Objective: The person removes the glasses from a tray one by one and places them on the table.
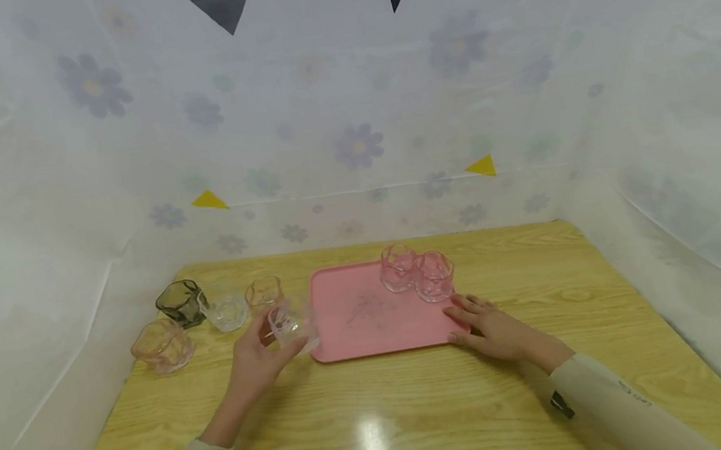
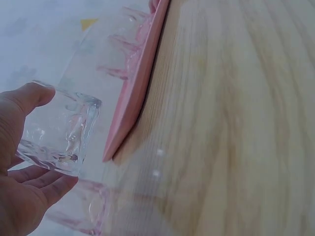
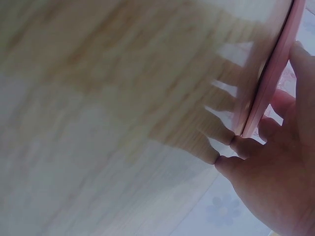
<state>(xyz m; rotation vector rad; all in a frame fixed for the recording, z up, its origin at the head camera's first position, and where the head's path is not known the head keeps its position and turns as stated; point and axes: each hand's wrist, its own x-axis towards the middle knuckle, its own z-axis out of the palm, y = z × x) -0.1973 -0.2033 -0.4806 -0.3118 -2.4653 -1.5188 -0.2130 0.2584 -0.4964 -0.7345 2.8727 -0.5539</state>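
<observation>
My left hand point(image 1: 253, 363) grips a clear glass cup point(image 1: 295, 327) between thumb and fingers, at the left edge of the pink tray point(image 1: 379, 330). In the left wrist view the cup point(image 2: 61, 130) is tipped on its side, thumb on one wall and fingers under the other. Two pink glass cups point(image 1: 398, 268) point(image 1: 434, 277) stand side by side at the tray's back right. My right hand point(image 1: 495, 329) rests on the tray's right edge with its fingers extended. Up close in the right wrist view, fingertips point(image 3: 229, 164) touch the wood beside the tray rim point(image 3: 275, 69).
Left of the tray on the wooden table point(image 1: 408, 406) stand a dark grey cup point(image 1: 181, 303), another clear cup point(image 1: 223, 312), a peach cup point(image 1: 264, 290) and a pinkish-amber cup point(image 1: 162, 347). White flowered sheeting point(image 1: 349, 97) encloses the table at the back and sides.
</observation>
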